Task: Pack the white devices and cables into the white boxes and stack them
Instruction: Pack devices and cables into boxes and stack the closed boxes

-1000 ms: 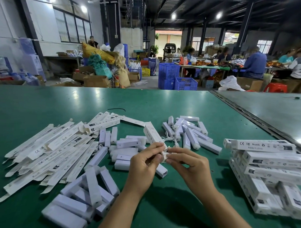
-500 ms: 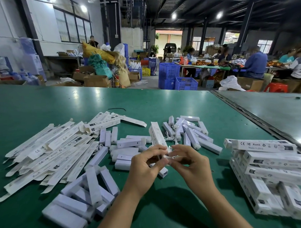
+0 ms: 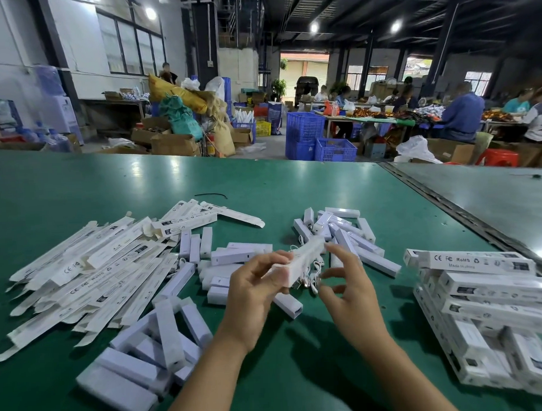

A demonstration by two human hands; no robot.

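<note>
The left hand (image 3: 251,287) gripped a long white box (image 3: 302,259), fingers curled round its near end, and held it tilted above the green table (image 3: 263,187), its far end pointing away and to the right. A thin white cable (image 3: 313,279) dangled from the box's near end. The right hand (image 3: 347,284) hovered just beside it with fingers loosely spread; through the blur I could not tell whether it pinched the cable.

Flat unfolded boxes (image 3: 81,273) fanned out on the left, and loose white devices (image 3: 354,237) lay in a heap just beyond the hands, with more (image 3: 152,348) near the left forearm. A stack of packed boxes (image 3: 497,302) sat at the right, close to the table's seam (image 3: 448,205). Bare green surface showed between the forearms, towards the near edge, and across the far half of the table.
</note>
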